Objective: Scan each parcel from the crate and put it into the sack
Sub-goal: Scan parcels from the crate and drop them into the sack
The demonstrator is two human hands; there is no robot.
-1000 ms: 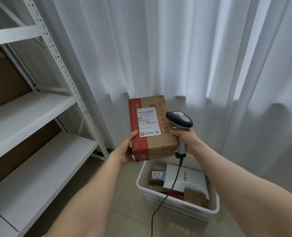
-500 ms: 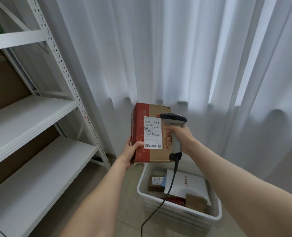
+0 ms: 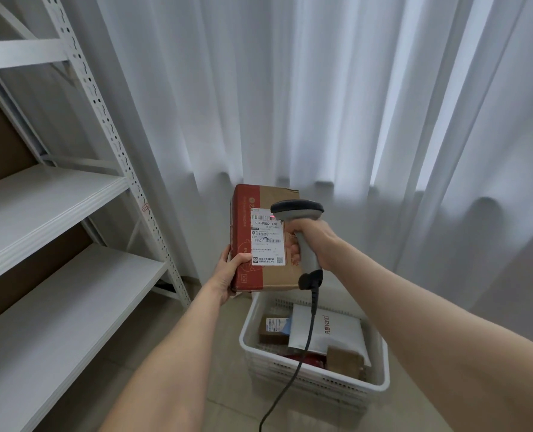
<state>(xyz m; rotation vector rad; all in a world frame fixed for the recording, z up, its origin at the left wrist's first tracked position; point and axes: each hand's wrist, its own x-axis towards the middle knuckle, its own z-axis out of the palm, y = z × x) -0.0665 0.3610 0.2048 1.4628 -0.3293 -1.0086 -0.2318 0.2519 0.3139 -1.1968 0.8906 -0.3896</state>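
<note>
Above the crate (image 3: 321, 388), the left hand (image 3: 226, 275) holds the cardboard parcel (image 3: 243, 232) and the right hand (image 3: 316, 241) grips the scanner (image 3: 296, 208), whose red light (image 3: 272, 216) could miss the barcode (image 3: 262, 217) if either wobbles.

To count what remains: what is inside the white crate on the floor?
The white crate holds a white mailer, a labelled brown box, a second brown box and something red. Whatever lies beneath them is covered.
</note>
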